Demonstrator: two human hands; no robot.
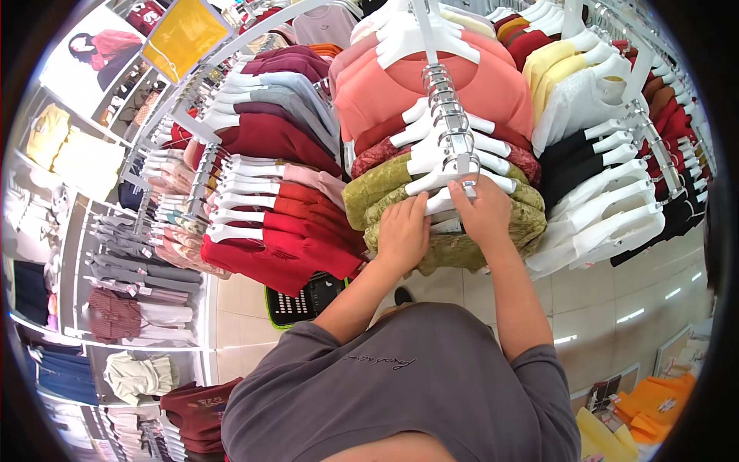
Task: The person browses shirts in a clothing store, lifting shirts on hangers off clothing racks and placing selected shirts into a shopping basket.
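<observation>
- Head view: my left fingers (418, 209) are curled in close together, pinching the left end of a white hanger (440, 202); their undersides are hidden from me.
- My right fingers (462, 198) close on the same hanger farther right, the thumb laid over its top near the metal hook; the others wrap out of sight, so I cannot tell exactly how they sit.
- That hanger is the nearest one at the front end of the rail (426, 35), and patterned green tops (462, 252) hang just under and behind it.
- Dark script crosses the chest of my grey shirt (331, 416), too small and slanted for me to make out.
- White tags (145, 291) show on clothes off to my left; their print is too small to read.
- Behind the green ones on this rail come dark red pieces, then coral tops (431, 92).
- Red tops (296, 242) crowd in on my left, just beside the green ones.
- On my right, white tops (616, 208) press close, with black tops (573, 177) behind them.
- Below the red ones, a black basket (292, 304) with a bright green rim sits partly covered by them, near my left arm.
- Pale tiled floor (616, 292) shows below the rails.
- Farther off, a yellow sign (185, 38) stands tilted at upper left, and orange clothes (650, 408) lie at lower right.
</observation>
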